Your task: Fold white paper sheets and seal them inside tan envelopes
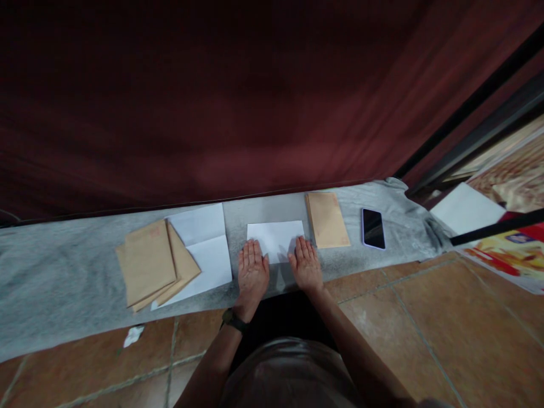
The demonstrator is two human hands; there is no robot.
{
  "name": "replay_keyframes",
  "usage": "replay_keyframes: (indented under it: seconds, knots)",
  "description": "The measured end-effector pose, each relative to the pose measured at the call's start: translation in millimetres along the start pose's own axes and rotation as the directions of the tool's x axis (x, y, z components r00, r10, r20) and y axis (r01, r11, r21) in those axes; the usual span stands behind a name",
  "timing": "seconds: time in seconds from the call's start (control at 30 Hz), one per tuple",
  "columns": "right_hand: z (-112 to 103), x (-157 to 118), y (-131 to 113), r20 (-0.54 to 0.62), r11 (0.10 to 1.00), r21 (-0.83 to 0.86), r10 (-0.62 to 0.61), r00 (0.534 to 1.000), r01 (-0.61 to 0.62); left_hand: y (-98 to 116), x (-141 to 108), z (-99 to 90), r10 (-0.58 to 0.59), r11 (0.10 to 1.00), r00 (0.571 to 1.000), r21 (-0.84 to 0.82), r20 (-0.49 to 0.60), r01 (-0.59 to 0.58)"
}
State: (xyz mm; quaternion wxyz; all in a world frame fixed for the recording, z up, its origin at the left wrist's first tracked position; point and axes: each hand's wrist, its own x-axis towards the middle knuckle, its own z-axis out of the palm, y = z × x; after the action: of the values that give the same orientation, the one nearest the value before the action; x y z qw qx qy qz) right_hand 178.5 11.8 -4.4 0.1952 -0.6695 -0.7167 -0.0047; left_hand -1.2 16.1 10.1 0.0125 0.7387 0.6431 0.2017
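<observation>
A white sheet of paper [275,233], folded to a wide strip, lies on the grey cloth [272,211] in front of me. My left hand [252,272] rests flat at its left end, palm down, fingers stretched out. At the right end lies my right hand [306,265], also flat, with its fingertips close to the brown envelopes [329,221] stacked there. Left of my hands, more brown envelopes [149,260] overlap in a loose pile, partly covering white paper [209,258] with a crease across it.
A phone [373,229] with a purple edge lies to the right on the cloth. Behind stands a dark red curtain [255,124]. Black bars [471,105] cross the right side. A crumpled white scrap [133,336] is on the tiled floor [382,323].
</observation>
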Motion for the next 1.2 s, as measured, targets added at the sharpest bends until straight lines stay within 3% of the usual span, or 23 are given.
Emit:
replay_keyframes:
  seconds: [0.17,0.3,0.47,0.97,1.07,1.2]
  knots:
    - [-9,26,-13,0.107,0.986,0.097,-0.147,0.983,0.137,13,19,7.4,0.204,0.979,0.963,-0.054,0.177,-0.198]
    - [-5,37,-16,0.143,0.971,0.129,-0.222,0.965,0.204,15,30,15.6,0.208,0.978,0.949,-0.053,0.238,-0.201]
    - [5,36,-9,0.104,0.985,0.077,-0.161,0.982,0.154,5,32,14.8,0.17,0.985,0.963,-0.029,0.207,-0.168]
    - [13,30,1,-0.015,0.998,0.027,0.052,0.999,-0.052,-11,32,9.8,-0.08,0.997,0.996,0.012,0.031,0.079]
    - [12,38,-4,0.008,0.998,0.053,0.036,0.999,-0.036,-5,37,9.2,-0.021,1.0,0.998,0.004,0.062,0.021]
    - [10,56,-10,0.081,0.992,0.109,-0.079,0.994,0.07,7,51,13.0,0.132,0.991,0.971,-0.051,0.198,-0.124]
